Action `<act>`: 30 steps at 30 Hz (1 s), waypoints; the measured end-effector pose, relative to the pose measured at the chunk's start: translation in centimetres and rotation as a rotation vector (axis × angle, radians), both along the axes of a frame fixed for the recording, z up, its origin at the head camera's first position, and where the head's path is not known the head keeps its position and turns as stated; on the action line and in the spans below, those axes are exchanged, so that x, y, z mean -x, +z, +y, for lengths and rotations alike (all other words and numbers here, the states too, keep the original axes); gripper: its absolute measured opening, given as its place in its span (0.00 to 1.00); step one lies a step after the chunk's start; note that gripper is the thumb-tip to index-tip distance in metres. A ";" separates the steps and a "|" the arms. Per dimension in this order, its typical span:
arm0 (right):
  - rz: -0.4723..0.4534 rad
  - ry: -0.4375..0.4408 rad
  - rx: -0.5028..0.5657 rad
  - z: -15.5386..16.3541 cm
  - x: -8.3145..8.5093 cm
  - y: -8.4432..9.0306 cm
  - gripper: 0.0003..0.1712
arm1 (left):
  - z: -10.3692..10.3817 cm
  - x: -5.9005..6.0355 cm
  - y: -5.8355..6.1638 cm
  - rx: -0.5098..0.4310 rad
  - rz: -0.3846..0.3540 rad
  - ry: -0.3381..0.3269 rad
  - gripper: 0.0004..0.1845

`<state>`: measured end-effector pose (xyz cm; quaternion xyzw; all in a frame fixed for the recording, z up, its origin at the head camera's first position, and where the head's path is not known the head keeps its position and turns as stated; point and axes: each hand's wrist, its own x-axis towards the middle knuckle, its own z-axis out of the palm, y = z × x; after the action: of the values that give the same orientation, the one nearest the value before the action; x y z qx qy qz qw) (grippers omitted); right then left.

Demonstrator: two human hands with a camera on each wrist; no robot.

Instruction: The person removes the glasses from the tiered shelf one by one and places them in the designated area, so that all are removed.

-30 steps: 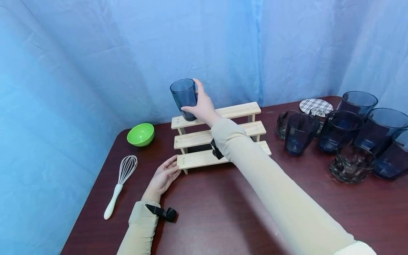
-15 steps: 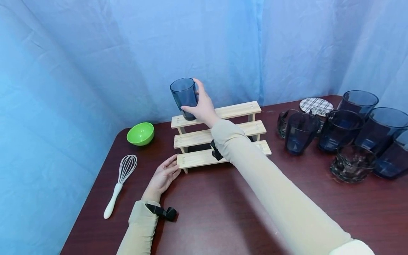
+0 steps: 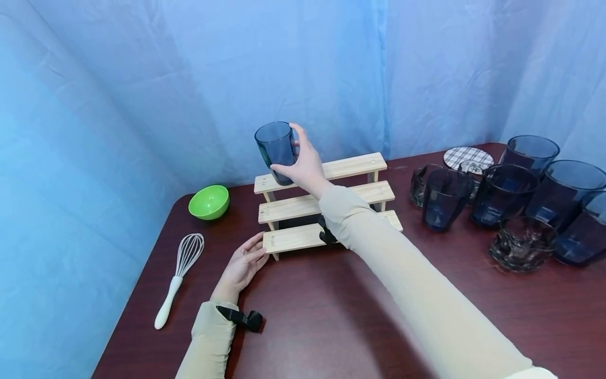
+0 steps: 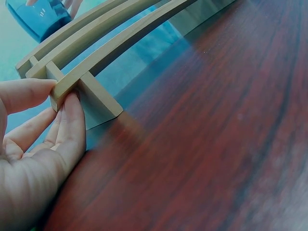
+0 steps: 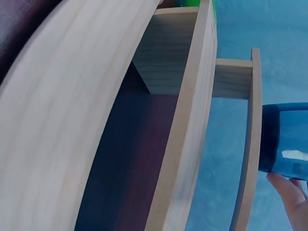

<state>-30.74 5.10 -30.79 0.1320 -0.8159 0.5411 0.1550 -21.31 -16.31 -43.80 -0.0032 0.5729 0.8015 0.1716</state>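
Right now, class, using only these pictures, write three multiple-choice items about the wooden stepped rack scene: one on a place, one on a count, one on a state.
1. Where is the blue glass tumbler that the right hand grips?
A. On the left end of the top step of the pale wooden stepped rack
B. Inside the green bowl
C. Flat on the dark red table

2. How many steps has the rack?
A. Two
B. Three
C. Five

3. What is the left hand doing?
A. Holding the white-handled wire whisk
B. Lifting a glass
C. Touching the rack's lowest step at its left end

Answers: 1 A, the tumbler's base sits at the top board; 2 B, three boards show in the head view; 3 C, fingers lie against the board's end.
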 end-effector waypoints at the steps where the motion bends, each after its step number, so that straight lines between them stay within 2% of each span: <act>1: -0.003 -0.002 -0.005 0.1 -0.1 0.0 0.55 | 0.0 0.0 0.0 -0.002 0.001 0.000 0.33; 14: 0.008 0.035 0.015 1.3 -2.3 0.1 0.56 | -0.1 0.0 0.0 -0.012 0.005 0.002 0.33; 19: 0.033 0.043 0.029 1.8 -2.7 -0.4 0.56 | 0.1 0.0 -0.1 -0.009 0.006 -0.003 0.33; 25: 0.103 0.041 0.021 2.5 -3.7 -1.0 0.56 | 0.0 0.0 -0.1 -0.013 0.020 -0.005 0.33; 30: 0.092 0.054 0.058 3.3 -4.8 -1.4 0.56 | -0.1 -0.1 -0.1 -0.010 0.035 -0.004 0.33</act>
<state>-25.93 8.36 -32.21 0.1739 -0.7882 0.5618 0.1814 -21.23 -16.38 -43.95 0.0129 0.5719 0.8038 0.1633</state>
